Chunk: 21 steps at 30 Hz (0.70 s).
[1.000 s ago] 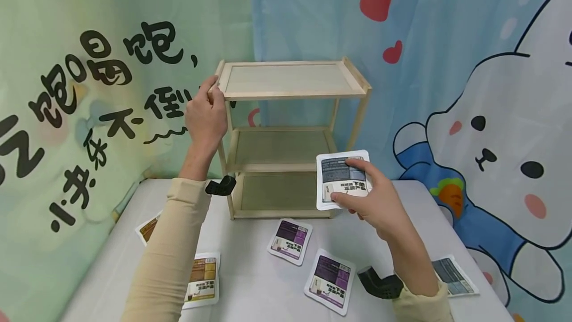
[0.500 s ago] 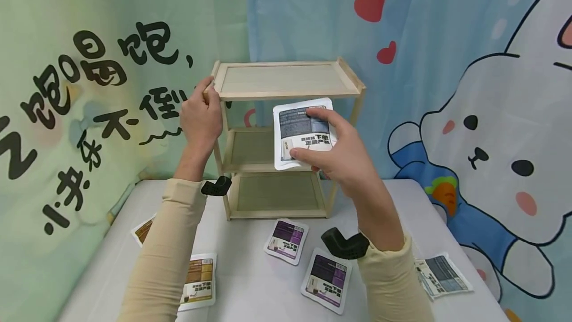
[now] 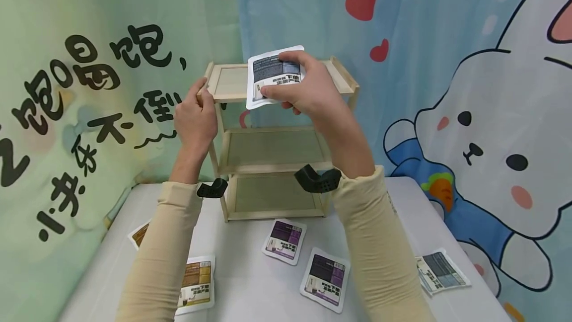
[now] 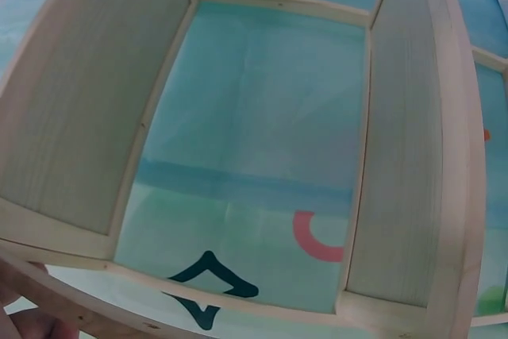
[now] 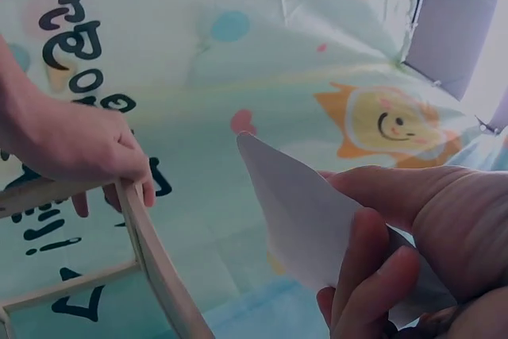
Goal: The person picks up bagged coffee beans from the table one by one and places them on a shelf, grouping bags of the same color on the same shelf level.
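Observation:
A small three-tier wooden shelf (image 3: 274, 149) stands at the back of the table. My left hand (image 3: 196, 118) grips its top tier at the left corner, thumb toward me. In the left wrist view, fingertips (image 4: 40, 325) curl around the wooden frame (image 4: 151, 325). My right hand (image 3: 315, 88) pinches a flat white-edged packet (image 3: 267, 71) with a grey-blue label. The packet hangs over the top tier in the head view, covering part of its panel. From the right wrist, its plain white back (image 5: 298, 212) shows, with thumb and fingers on either side.
Two purple-labelled packets (image 3: 284, 241) lie in front of the shelf. Brown-labelled packets (image 3: 196, 283) lie at the left, partly behind my left sleeve. Grey-labelled packets (image 3: 442, 270) lie at the right edge of the white table (image 3: 250, 272). Printed curtains (image 3: 304, 9) hang behind.
My right hand has carried the grey-blue packet up and to the left, from right of the shelf to above its top tier. My left hand keeps its grip on the corner.

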Available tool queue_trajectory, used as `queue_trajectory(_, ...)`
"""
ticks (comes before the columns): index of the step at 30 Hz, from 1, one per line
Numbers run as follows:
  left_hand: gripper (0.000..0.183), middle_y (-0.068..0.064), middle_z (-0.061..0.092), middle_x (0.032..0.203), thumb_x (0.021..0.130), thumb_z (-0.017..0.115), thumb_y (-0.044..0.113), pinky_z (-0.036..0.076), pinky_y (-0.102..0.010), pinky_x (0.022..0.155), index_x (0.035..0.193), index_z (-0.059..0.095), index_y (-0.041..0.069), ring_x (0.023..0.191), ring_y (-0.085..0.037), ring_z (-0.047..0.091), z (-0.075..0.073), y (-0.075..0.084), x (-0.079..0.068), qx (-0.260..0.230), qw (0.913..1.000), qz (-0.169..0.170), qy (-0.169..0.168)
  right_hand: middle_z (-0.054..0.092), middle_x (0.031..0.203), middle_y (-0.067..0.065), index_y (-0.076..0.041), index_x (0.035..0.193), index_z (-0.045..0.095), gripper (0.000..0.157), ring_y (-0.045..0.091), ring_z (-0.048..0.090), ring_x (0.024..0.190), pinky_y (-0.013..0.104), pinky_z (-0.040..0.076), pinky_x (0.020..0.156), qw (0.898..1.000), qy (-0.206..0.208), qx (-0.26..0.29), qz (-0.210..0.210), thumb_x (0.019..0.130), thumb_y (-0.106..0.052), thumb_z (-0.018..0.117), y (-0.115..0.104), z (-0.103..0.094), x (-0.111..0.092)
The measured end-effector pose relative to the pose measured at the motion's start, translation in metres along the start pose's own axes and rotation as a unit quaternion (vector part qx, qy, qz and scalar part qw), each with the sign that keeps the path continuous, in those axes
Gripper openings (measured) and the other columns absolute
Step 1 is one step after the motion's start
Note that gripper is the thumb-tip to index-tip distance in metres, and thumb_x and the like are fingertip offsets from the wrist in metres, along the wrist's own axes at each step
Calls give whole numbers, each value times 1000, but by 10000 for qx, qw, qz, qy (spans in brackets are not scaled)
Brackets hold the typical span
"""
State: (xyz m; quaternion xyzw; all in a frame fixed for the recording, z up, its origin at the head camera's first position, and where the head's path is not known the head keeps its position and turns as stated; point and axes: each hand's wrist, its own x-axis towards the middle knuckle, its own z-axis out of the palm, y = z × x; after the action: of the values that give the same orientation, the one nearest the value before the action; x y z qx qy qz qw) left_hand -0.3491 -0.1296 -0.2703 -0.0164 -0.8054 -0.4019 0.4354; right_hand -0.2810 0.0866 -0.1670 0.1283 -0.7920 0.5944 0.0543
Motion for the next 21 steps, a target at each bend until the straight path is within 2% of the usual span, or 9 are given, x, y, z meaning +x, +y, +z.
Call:
queue_trajectory(5,45,-3,39,53,96,39,29,23,-33,48,131,64,16,49,-20,31,1,2,-2,-19,9999,-121,20,55,110,10,-17,144,42,72,23,55,70,27,39,55,9995,-177,-46,263,82,-15,77,-8,4,25)
queue_trajectory(8,45,-5,42,54,95,39,28,24,-33,48,130,64,17,50,-20,32,1,3,-2,-8,9998,-151,90,57,109,10,-18,145,41,72,23,55,72,27,39,56,9987,-291,-48,425,83,-16,77,-12,8,39)
queue_trajectory(15,46,-4,42,56,95,38,30,25,-33,49,131,64,18,51,-19,32,4,3,-1,-1,9998,-164,136,58,107,9,-16,146,39,73,20,51,67,26,39,55,9948,-513,133,870,83,-16,76,-10,22,71)
queue_trajectory(21,46,-2,39,56,95,38,31,25,-33,48,131,64,18,51,-18,33,5,3,-4,-25,9996,-214,191,60,97,7,-16,145,39,73,17,49,62,24,39,53,9900,-685,392,1168,83,-15,77,-6,35,87)
